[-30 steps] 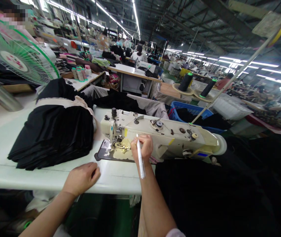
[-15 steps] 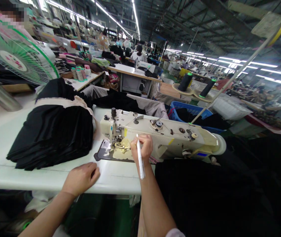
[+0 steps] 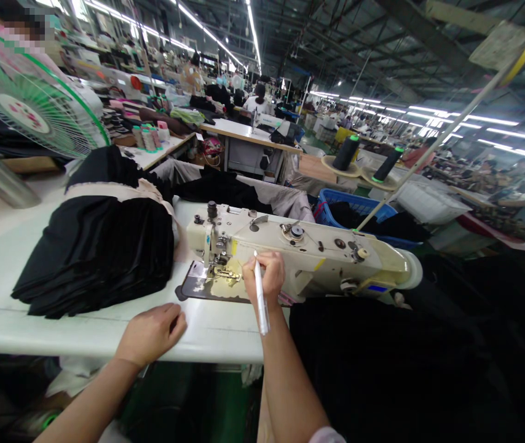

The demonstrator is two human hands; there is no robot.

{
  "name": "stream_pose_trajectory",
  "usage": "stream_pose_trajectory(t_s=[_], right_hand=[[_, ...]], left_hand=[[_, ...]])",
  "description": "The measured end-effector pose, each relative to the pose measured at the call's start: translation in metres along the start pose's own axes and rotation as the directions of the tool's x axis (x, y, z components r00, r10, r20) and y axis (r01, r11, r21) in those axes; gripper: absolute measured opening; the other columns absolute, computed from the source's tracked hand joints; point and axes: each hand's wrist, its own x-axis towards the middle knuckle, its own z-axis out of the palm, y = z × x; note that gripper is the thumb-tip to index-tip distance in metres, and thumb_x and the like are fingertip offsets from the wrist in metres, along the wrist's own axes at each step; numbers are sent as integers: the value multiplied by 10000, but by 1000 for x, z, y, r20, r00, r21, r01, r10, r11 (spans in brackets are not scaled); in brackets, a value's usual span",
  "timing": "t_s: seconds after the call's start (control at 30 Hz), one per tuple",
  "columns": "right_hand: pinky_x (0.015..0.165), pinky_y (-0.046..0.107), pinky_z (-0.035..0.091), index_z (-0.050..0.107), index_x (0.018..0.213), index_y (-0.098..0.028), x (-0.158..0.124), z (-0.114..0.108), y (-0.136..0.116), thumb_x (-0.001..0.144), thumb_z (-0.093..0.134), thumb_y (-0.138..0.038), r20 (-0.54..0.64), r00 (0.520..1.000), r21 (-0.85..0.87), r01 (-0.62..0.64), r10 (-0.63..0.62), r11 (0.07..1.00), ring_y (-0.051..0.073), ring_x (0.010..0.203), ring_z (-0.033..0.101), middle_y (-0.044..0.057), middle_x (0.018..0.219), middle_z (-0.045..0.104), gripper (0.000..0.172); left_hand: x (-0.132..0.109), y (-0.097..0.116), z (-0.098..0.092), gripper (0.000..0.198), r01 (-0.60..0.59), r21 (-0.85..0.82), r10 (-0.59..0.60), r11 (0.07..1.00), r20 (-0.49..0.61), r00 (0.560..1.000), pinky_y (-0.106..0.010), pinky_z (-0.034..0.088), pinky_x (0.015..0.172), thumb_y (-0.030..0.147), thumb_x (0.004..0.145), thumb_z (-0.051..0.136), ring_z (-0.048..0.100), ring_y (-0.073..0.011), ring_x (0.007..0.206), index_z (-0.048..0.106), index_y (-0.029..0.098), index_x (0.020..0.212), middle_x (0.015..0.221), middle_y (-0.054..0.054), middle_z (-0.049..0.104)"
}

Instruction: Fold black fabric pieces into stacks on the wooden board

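A white pen [image 3: 259, 289] is held in my right hand [image 3: 269, 274], its fingers closed around one end while the shaft slants back over the wrist. That hand is in front of the sewing machine [image 3: 308, 246], just right of its needle area and metal plate [image 3: 191, 288]. My left hand [image 3: 154, 332] rests on the front part of the white table [image 3: 216, 338], fingers curled in, with nothing seen in it. Behind it on the left stands a thick stack of black fabric pieces [image 3: 101, 246], tied round with a pale cloth strip [image 3: 101, 189].
More black fabric [image 3: 382, 363] lies at the right. Behind the machine are a blue basket [image 3: 382, 212] with dark cloth, black thread cones [image 3: 346, 154] and a slanted thread-stand pole [image 3: 447, 132]. A fan [image 3: 27, 111] and a steel flask [image 3: 7, 178] stand at the left.
My right hand and the pen have shifted very slightly to the left. My left hand and the fabric stack look the same.
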Motion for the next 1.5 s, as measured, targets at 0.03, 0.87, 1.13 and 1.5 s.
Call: stream_pose_trajectory(t_s=[0.03,0.87,1.13,1.5], right_hand=[[658,289,475,440,867,-209,0,0,0,798,563,-88,-8,1000,13,-2,2,1000,144,670,543,10,736,549,186],[656,291,483,454,879,-211,2,1,-1,813,571,-101,-20,1000,45,-21,22,999,150,679,549,24,751,571,174],[647,295,475,455,873,-209,2,3,-1,826,556,-107,-48,999,27,-14,15,1000,150,664,545,21,732,568,151],[669,300,480,456,894,-206,-1,3,1,807,583,-110,-20,1000,19,-14,14,1000,153,687,569,23,754,580,182]], left_hand=[[0,0,-1,381,0,-2,0,1000,3,1000,-294,355,581,375,877,330,588,-186,626,591,197,663,687,-48,641],[0,0,1,391,-15,2,15,1000,11,1000,-304,356,584,384,885,324,601,-198,639,596,194,678,709,-56,655],[-1,0,-1,397,-16,-3,16,1000,-2,1000,-305,353,579,392,885,325,598,-197,626,589,196,662,691,-56,645],[0,1,-1,381,0,-36,0,999,4,1000,-297,357,577,385,873,342,588,-196,616,592,195,656,677,-53,633]])
